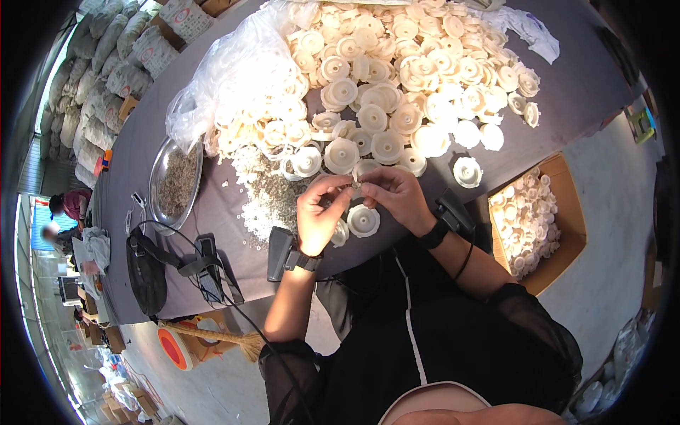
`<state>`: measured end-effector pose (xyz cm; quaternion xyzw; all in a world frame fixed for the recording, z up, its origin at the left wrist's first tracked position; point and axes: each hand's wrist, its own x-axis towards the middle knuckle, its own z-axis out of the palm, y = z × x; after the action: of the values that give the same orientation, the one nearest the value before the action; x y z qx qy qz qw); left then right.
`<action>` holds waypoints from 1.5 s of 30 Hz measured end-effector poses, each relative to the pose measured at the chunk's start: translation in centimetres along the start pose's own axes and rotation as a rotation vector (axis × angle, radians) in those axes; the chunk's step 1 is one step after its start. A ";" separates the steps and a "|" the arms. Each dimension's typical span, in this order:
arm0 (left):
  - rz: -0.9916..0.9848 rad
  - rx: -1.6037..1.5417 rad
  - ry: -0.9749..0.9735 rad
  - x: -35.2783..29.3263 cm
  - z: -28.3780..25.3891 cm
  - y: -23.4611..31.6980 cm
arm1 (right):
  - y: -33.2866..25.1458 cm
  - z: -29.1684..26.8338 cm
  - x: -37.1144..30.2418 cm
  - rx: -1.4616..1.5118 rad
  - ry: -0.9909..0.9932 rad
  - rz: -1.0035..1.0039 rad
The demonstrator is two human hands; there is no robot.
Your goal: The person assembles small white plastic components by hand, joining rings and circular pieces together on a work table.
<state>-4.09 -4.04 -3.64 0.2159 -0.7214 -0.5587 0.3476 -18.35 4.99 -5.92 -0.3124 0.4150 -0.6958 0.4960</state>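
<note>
My left hand (320, 216) and my right hand (397, 198) meet over the near edge of the table, fingertips pinched together. Between them is a tiny light-coloured piece (356, 183), too small and covered to name. Just below the fingers lies a white round plastic disc with a raised centre (363, 221). A heap of similar cream-white plastic discs (386, 145) spreads out beyond my hands. Left of my left hand is a scattered pile of small grey and white parts (273, 195). Another disc (467, 172) lies apart, to the right of my right hand.
An oval metal tray (154, 185) holds small grainy parts. A clear plastic bag (234, 67) covers the heap's left side. A black pouch (146, 273) and cables lie front left. A cardboard box (572, 205) of white parts stands right. Another person (73, 205) is far left.
</note>
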 end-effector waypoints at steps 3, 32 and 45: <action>-0.246 -0.238 0.011 -0.1 0.1 0.8 | -0.2 0.2 -0.2 -0.007 0.003 0.000; -0.200 -0.464 0.152 -1.4 0.4 0.5 | -0.5 0.7 -0.5 0.033 -0.013 0.000; -0.289 -0.513 0.186 -1.8 -0.1 0.8 | -0.3 0.9 -1.0 -0.072 -0.001 -0.071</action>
<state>-2.74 -2.59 -3.36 0.2717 -0.4835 -0.7442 0.3723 -17.40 5.77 -5.24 -0.3450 0.4283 -0.6973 0.4596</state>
